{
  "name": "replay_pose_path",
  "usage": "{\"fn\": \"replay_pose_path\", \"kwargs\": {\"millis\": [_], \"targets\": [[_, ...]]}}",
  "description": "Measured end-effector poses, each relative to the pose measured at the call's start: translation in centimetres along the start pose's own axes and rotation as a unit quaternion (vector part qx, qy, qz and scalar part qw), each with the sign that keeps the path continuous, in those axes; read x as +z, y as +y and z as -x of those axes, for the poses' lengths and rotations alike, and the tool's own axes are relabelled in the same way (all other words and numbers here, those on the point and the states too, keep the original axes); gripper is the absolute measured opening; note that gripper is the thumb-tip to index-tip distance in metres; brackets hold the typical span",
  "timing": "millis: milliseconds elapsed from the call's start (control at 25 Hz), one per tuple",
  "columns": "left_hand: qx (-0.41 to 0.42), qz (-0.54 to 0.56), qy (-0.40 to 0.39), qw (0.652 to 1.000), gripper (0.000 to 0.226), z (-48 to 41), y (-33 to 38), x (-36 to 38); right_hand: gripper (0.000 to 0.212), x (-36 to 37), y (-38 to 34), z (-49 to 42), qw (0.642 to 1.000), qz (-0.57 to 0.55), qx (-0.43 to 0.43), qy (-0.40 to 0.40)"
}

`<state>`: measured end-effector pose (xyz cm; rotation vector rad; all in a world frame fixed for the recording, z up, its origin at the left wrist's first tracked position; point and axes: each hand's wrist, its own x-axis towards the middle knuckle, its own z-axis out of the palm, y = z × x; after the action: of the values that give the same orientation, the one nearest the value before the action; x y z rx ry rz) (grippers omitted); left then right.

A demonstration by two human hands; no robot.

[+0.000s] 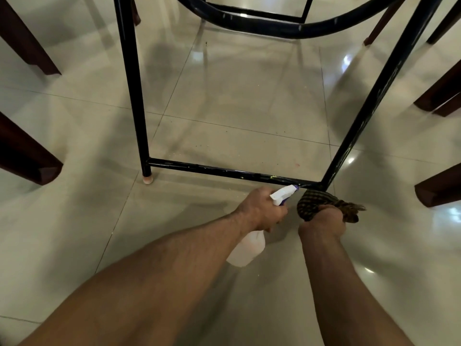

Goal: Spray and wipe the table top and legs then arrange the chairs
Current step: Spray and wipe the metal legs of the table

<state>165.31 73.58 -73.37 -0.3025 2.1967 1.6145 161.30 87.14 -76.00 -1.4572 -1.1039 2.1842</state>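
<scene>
I look down under the table at its black metal frame. My left hand [259,209] grips a white spray bottle [245,249] by the neck, its white and purple nozzle [284,193] aimed at the low crossbar [224,171]. My right hand [323,222] holds a bunched dark checked cloth [315,202] pressed against the foot of the right table leg [366,113], where the crossbar joins it. The left table leg [132,83] stands on a pale foot cap [148,180]. Both bars show pale specks and scratches.
Dark wooden chair legs stand around the table: two at the left [27,156] [27,43] and several at the right [439,188]. A curved black bar [274,27] of the frame runs across the top. The glossy tiled floor [224,108] carries crumbs and specks.
</scene>
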Motion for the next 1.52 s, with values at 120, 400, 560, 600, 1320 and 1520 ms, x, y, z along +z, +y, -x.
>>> {"fn": "replay_pose_path", "kwargs": {"millis": [120, 400, 560, 600, 1320, 1520], "targets": [[0.019, 0.000, 0.048, 0.999, 0.007, 0.2, 0.0, -0.3, 0.045, 1.2, 0.8, 0.8, 0.952, 0.131, -0.273, -0.048], [-0.002, 0.007, 0.120, 0.993, 0.013, 0.9, -1.8, -5.0, 0.079, 0.4, 4.1, 1.8, 0.486, 0.685, -0.463, -0.284], [-0.004, 0.001, 0.120, 0.993, 0.007, 1.0, -2.1, -7.0, 0.079, 0.4, 1.0, -0.1, 0.464, 0.723, -0.466, -0.214], [0.006, 0.002, 0.114, 0.993, 0.008, 0.9, -1.8, -7.5, 0.076, 1.0, 0.8, 0.3, 0.477, 0.740, -0.446, -0.160], [-0.041, -0.041, 0.140, 0.988, 0.009, 4.0, -4.2, -17.3, 0.066, 5.4, 9.6, 8.6, 0.353, 0.692, -0.512, -0.367], [-0.047, -0.044, 0.154, 0.986, 0.005, 4.6, -4.2, -19.1, 0.066, 3.7, 6.9, 4.8, 0.432, 0.733, -0.480, -0.213]]}}
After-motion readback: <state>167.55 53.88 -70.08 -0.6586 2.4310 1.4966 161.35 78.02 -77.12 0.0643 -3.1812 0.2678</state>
